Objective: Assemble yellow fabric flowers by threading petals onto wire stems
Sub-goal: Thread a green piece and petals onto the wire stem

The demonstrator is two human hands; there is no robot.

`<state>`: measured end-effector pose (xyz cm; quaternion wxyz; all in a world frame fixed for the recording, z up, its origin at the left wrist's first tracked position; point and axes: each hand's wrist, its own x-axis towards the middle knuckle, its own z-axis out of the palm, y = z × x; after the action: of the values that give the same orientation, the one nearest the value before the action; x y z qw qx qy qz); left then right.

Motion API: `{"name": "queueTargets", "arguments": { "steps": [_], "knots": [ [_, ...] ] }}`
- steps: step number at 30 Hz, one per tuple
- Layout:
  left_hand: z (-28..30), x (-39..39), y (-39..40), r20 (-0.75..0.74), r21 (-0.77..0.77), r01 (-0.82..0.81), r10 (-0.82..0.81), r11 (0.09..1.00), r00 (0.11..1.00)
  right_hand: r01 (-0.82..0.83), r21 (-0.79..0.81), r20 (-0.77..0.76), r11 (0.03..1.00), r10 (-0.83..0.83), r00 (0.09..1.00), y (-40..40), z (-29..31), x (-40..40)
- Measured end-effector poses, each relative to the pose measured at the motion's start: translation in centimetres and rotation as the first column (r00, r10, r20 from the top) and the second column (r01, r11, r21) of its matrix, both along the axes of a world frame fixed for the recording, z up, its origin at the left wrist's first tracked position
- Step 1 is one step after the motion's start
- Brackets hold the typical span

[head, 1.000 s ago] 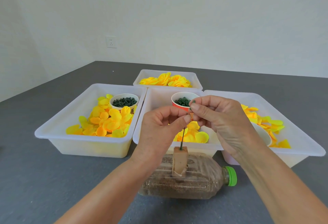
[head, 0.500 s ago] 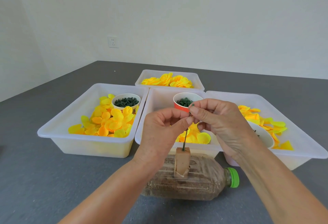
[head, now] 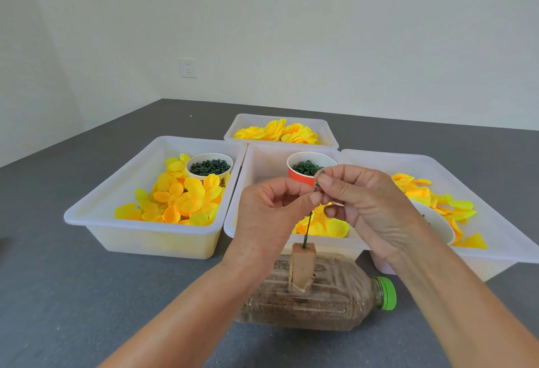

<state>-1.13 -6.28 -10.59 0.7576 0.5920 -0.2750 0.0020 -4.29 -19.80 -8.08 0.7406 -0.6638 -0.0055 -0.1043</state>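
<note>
Hardly anything moved since earlier frame: left hand [head: 264, 216] and right hand [head: 358, 207] both pinch top of green wire stem [head: 306, 229], perhaps fitting small green piece. Stem stands below fingertips in foam block [head: 302, 265]. Risk: sideways pull bends wire, tips block.

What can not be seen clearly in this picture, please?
- Head view: the top of the wire stem is covered by the fingertips of the left hand and right hand.
- Head view: the white bowl in the right tray is half behind the right hand; its contents do not show.
- Head view: the small green piece in the right hand is too small to identify.
</note>
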Motion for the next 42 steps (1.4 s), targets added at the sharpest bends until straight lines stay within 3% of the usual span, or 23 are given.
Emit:
{"name": "queueTargets", "arguments": {
  "steps": [8, 14, 18, 21, 25, 30, 42],
  "knots": [
    [-0.06, -0.04, -0.02, -0.024, -0.017, 0.014, -0.014, 1.0, 1.0, 0.006, -0.103, 0.058, 0.995, 0.0, 0.998, -0.01, 0.19, -0.3],
    [0.1, -0.08, 0.04, -0.012, 0.006, 0.017, -0.017, 1.0, 1.0, 0.069, -0.289, 0.18, 0.955, -0.017, 0.984, -0.24, 0.59, -0.29],
    [0.23, -0.16, 0.11, -0.002, 0.026, 0.016, -0.016, 1.0, 1.0, 0.081, -0.302, 0.161, 0.95, -0.032, 0.986, -0.44, 0.38, -0.31],
    [0.29, -0.16, 0.17, -0.007, 0.022, 0.018, -0.018, 1.0, 1.0, 0.043, -0.213, 0.098, 0.976, -0.023, 0.995, -0.35, 0.19, -0.24],
    [0.27, -0.09, 0.16, -0.025, 0.01, 0.026, -0.026, 1.0, 0.999, -0.024, 0.097, -0.012, 0.995, 0.025, 1.0, -0.28, 0.1, 0.09],
    [0.23, -0.04, 0.08, -0.026, 0.006, 0.023, -0.023, 1.0, 0.999, -0.023, 0.127, -0.03, 0.992, 0.027, 0.999, -0.18, -0.16, 0.21],
    [0.25, -0.1, 0.09, -0.021, 0.015, 0.025, -0.024, 1.0, 0.999, 0.06, -0.239, 0.165, 0.969, -0.021, 0.986, 0.1, 0.23, -0.26]
  ]
}}
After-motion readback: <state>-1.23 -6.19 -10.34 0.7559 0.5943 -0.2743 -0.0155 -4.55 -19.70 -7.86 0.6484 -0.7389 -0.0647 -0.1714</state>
